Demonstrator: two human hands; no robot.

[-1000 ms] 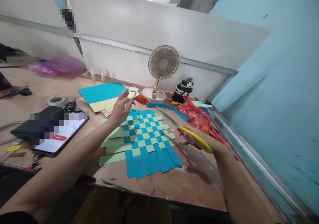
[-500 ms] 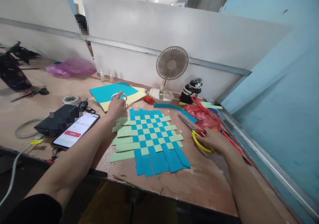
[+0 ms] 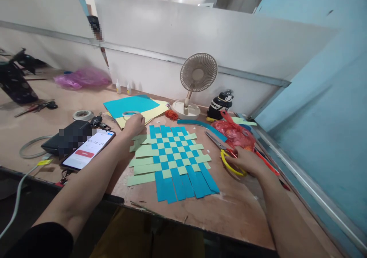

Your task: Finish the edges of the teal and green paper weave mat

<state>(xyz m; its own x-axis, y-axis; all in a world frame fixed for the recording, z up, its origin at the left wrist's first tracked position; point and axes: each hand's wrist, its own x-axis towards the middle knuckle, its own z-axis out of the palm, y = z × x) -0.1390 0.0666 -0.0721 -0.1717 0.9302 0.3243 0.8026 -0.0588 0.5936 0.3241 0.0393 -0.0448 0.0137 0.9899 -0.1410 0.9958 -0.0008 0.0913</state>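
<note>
My left hand point(image 3: 135, 125) is at the near edge of the stacked blue and yellow paper sheets point(image 3: 132, 105). Its fingers are curled at the right side of a thin white tape roll point(image 3: 126, 114), which it appears to grip; the fingertips are partly hidden. To the right, my right hand point(image 3: 248, 161) has its fingers closed at the handles of the scissors point(image 3: 222, 147), whose slightly parted blades point away to the left. Between my hands lies a woven paper mat point(image 3: 174, 154) of blue and pale green strips, with loose strip ends on its left and near sides.
Behind the mat stand a fan point(image 3: 197, 72) and a black bottle point(image 3: 220, 104). A red plastic bag point(image 3: 235, 133) and a loose blue strip point(image 3: 200, 125) lie near the scissors. A phone point(image 3: 88, 150), black case point(image 3: 67, 137) and another tape roll point(image 3: 83, 115) are at left.
The white tape roll has shifted slightly left and lower over the sheets. My left index finger, stretched out before, is now curled. My right hand and the scissors stay in place.
</note>
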